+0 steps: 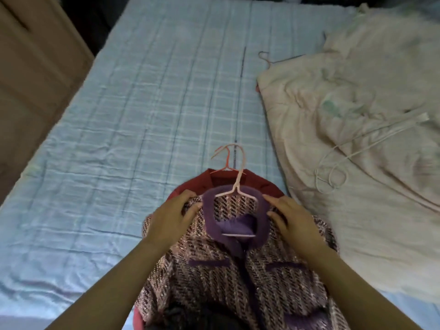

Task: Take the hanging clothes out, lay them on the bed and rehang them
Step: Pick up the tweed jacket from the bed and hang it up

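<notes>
A pink-and-purple tweed jacket (214,263) with a purple collar lies face up on the bed (119,115), on a pink hanger (239,177). Under it lies a red garment (259,184) on a second, reddish hanger (225,160). My left hand (173,215) grips the jacket's left shoulder beside the collar. My right hand (292,217) holds the right shoulder, fingers curled on the fabric at the collar's edge.
A cream garment pile (345,115) covers the bed's right side, with a white hanger (345,160) on top and a thin wire hanger (266,57) sticking out at its far edge. A brown wardrobe panel (31,67) stands to the left.
</notes>
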`<state>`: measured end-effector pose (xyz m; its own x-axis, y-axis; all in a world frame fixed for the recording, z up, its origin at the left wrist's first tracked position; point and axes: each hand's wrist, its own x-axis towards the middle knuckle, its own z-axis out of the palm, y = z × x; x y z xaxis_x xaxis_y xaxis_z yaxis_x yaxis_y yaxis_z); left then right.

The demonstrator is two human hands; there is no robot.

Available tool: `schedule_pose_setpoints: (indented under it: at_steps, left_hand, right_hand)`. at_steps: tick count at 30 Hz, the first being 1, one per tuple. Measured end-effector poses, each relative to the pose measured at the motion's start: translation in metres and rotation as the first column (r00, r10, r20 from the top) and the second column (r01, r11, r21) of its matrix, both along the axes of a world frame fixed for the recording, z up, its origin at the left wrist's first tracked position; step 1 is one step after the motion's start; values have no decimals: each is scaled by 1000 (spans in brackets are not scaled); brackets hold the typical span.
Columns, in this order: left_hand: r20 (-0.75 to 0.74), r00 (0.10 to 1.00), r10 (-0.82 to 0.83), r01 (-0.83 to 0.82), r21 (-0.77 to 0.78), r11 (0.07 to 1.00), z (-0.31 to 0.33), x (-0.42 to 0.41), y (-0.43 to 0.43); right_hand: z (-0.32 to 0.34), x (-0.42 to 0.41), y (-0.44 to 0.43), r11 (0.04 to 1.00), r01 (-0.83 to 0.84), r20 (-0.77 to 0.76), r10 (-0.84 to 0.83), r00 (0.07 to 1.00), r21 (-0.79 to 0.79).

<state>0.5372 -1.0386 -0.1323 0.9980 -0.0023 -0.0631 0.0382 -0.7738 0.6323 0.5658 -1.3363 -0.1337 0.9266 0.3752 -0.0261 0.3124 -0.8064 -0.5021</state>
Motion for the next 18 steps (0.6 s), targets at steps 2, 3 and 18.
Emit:
schedule_pose_setpoints:
  at_steps: [2,3,18]
  left_hand:
    - [57,998,41,-40,-8,999,18,-27,20]
    - [74,995,61,-60,-14,998,24,-43,31]
    - [152,772,617,-593,-176,786,69,-391,248]
  right_hand:
    - [19,-16,22,999,-41,70,43,997,-27]
    - [25,-25,35,998,-65,102,67,993,-27]
    - [112,-227,328,821,-570,405,531,744,-28]
